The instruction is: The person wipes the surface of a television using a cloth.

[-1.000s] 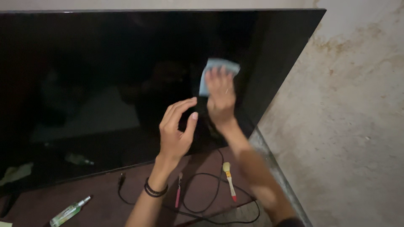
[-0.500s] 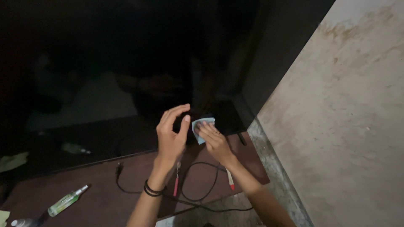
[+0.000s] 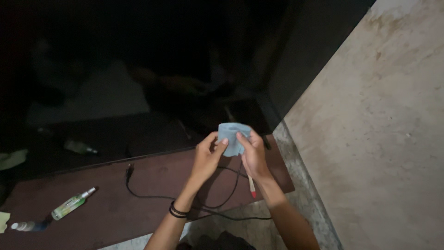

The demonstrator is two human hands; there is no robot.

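- One light-blue cloth (image 3: 232, 135), pinched between left hand (image 3: 206, 158) and right hand (image 3: 252, 156), before the dark screen (image 3: 138, 69).
- One green spray bottle (image 3: 71, 204), one black cable (image 3: 185, 196).
- Brown table (image 3: 115, 213); stained concrete wall (image 3: 384, 129).

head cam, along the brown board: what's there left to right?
Small bottle → green spray bottle → black cable → left hand → blue cloth → right hand → concrete wall. Both hands hold the cloth.
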